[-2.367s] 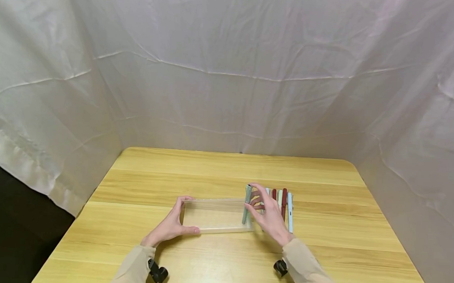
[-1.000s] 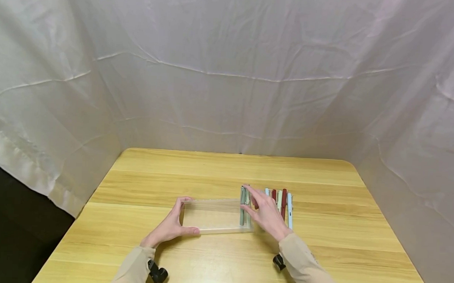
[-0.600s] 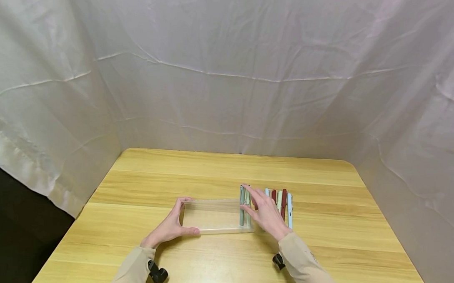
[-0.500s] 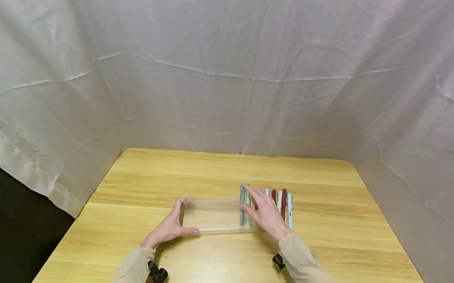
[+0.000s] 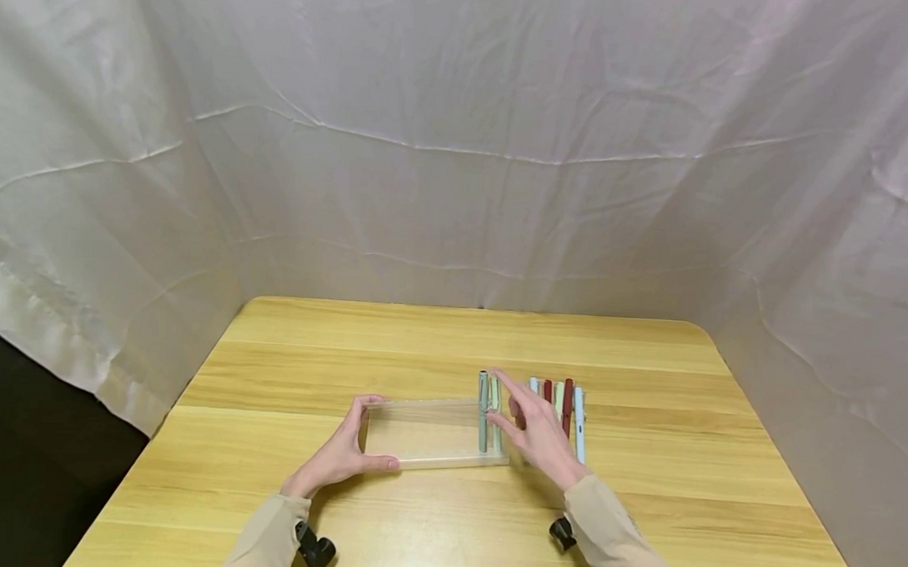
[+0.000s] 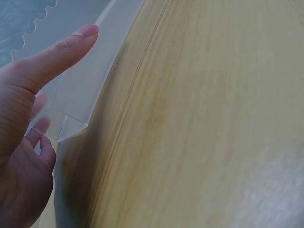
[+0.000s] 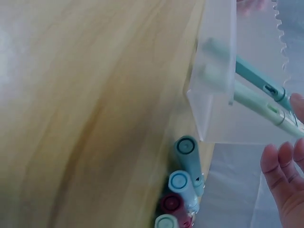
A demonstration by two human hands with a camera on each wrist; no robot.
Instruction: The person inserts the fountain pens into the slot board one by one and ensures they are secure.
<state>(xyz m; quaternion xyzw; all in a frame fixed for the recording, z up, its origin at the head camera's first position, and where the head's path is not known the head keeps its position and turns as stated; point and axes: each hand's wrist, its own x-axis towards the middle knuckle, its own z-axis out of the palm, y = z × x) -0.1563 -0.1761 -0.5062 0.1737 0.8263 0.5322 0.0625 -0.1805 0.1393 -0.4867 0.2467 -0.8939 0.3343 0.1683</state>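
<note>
A clear plastic pen rack (image 5: 448, 463) with a notched edge sits on the table. My left hand (image 5: 346, 447) grips its left end, thumb on the front edge and fingers at the back. Inside its right end, a dark green pen (image 5: 482, 430) and a pale green pen (image 7: 256, 103) lean side by side, tops past the back edge. Right beside these two is my right hand (image 5: 539, 437), its thumb and forefinger apart and extended near the pale green pen. In the right wrist view, its fingertips (image 7: 270, 154) stand apart from both pens.
Several more pens lie in a row right of the rack, among them a dark red pen (image 5: 567, 404) and a light blue pen (image 5: 580, 425); a teal pen (image 7: 186, 149) lies nearest the rack. Pale curtains (image 5: 472, 209) hang around the wooden table (image 5: 332, 329).
The right hand brought the dark green pen left, leaned it beside the pale green one, then let go and drew slightly right. The left hand has kept its place.
</note>
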